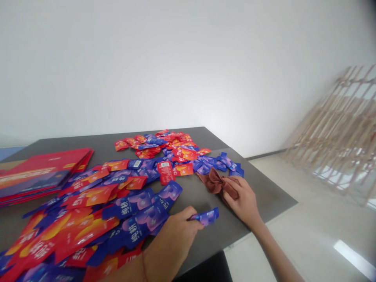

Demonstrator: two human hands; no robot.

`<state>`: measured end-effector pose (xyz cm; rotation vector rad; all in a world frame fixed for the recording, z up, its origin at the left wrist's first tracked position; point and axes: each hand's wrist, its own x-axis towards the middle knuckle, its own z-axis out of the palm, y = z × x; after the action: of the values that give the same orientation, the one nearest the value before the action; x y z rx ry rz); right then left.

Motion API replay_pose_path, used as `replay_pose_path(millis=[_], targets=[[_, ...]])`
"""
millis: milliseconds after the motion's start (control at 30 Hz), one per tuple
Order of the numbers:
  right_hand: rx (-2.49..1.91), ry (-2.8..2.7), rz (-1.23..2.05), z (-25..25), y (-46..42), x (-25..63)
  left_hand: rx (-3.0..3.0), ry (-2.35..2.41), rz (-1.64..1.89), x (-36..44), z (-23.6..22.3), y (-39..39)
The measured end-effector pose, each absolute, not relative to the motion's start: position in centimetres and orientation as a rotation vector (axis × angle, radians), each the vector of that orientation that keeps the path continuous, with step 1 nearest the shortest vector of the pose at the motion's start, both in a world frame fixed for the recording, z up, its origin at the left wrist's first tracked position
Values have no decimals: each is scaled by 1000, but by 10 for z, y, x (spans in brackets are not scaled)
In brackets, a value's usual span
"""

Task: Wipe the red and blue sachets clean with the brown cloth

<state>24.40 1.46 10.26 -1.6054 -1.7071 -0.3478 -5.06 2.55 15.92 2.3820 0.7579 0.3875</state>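
On the grey tabletop (pixel 202 196), my remote view centres on the left hand (pixel 176 239), with thumb and fingers closed in a pinch on one blue sachet (pixel 205 216). The sachet projects past the fingertips over bare table. Just to its right, the right hand (pixel 242 203) lies partly open, fingers lightly curled, resting on a crumpled brown cloth (pixel 216 183). I can see that it touches the cloth, but I cannot tell whether it grips it. The far end of the cloth meets a cluster of blue sachets (pixel 226 162). Farther left and toward the table's far end, a loose, overlapping spread of red and blue sachets (pixel 152 156) covers much of the surface; I cannot tell whether they are filled. At the left of my view lies a stack of flat red cartons (pixel 38 176), contents hidden. Beyond the table, a wooden lattice (pixel 331 133) leans near a white wall (pixel 176 58), above a pale tiled floor (pixel 308 239).
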Motion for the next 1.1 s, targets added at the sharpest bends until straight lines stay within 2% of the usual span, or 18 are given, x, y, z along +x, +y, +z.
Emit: replay_pose_path(millis=[167,333,533,667,1100], targets=[[-1590,-1714,-355,97,15,249,2444,732,486,-70,199,62],[-1600,-1735,-377,93,16,253,2487,999,636,-104,244,102],[-1600,-1736,-400,87,18,257,2446,1379,825,-158,267,159],[-1601,-1737,-391,85,19,260,2369,1555,754,-195,267,189],[-1594,-1732,-436,78,20,264,2217,1866,96,-247,223,238]])
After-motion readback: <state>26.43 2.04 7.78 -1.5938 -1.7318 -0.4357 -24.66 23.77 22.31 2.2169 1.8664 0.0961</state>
